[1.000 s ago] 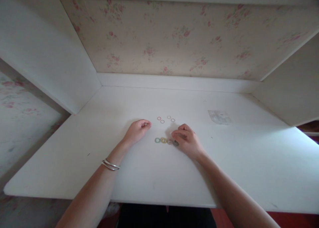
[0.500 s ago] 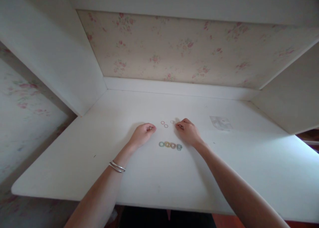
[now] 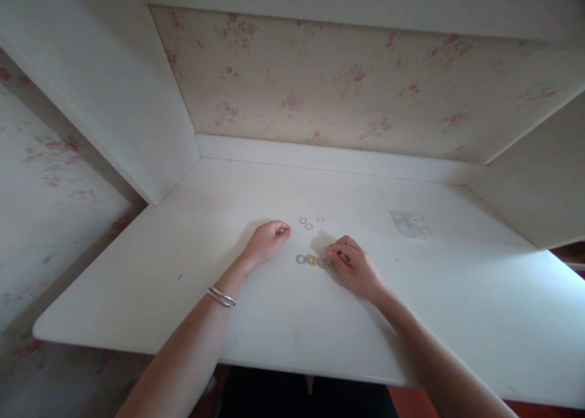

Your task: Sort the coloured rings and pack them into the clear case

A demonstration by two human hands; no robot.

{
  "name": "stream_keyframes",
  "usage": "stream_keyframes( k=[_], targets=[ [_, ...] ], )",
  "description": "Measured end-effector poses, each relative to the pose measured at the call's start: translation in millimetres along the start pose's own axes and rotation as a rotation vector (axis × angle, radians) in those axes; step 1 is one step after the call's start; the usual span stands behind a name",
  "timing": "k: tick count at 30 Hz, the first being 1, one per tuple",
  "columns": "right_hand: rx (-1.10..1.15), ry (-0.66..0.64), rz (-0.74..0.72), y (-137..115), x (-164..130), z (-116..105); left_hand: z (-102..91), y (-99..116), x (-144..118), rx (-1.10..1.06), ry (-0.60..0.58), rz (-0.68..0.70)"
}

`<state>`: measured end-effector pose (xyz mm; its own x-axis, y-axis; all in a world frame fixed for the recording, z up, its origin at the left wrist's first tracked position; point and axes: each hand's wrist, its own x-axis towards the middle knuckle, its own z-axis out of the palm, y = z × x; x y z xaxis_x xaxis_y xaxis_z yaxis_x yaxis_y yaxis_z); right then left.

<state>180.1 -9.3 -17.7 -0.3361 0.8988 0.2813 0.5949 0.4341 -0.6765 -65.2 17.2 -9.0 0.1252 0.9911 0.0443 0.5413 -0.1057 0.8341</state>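
On the white desk point(image 3: 256, 320) lies a short row of thick coloured rings point(image 3: 311, 259): a green one, a yellow one and a pinkish one, whose right end is covered by my fingers. Behind it lie three thin red rings point(image 3: 309, 226). My right hand point(image 3: 354, 265) rests at the right end of the row, thumb and fingers pinched together over it; a thin ring seems to be in the pinch, mostly hidden. Just left of the rings, my left hand point(image 3: 269, 240) lies on the desk, loosely curled into a fist. A silver bangle point(image 3: 222, 297) circles its wrist.
A small clear plastic bag point(image 3: 410, 223) lies flat at the back right of the desk. White side panels point(image 3: 114, 107) and a flowered back wall point(image 3: 342, 83) close the desk in. Its front edge runs close to my body.
My right hand went forward to the thin red rings, then drew back to the right end of the thick-ring row. Four thin rings lay there before; three do now. The left hand stayed put.
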Motion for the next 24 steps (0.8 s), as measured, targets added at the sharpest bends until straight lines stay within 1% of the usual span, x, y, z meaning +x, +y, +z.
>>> stream_keyframes(
  k=[2, 5, 16, 24],
  targets=[
    [0.013, -0.017, -0.044, -4.0, -11.8, 1.0, 0.0, -1.2, 0.5, 0.006, -0.002, 0.006],
    [0.008, -0.028, -0.102, -4.5, -17.9, 1.6, -0.4, -1.6, 0.8, 0.017, 0.001, -0.001],
    [-0.042, -0.056, -0.146, -1.6, -17.2, -2.4, -0.1, -0.2, 0.4, 0.036, 0.015, -0.045],
    [-0.149, -0.059, -0.196, -0.8, -16.2, -1.9, 0.7, -2.0, 1.2, 0.048, 0.006, -0.044]
  ],
)
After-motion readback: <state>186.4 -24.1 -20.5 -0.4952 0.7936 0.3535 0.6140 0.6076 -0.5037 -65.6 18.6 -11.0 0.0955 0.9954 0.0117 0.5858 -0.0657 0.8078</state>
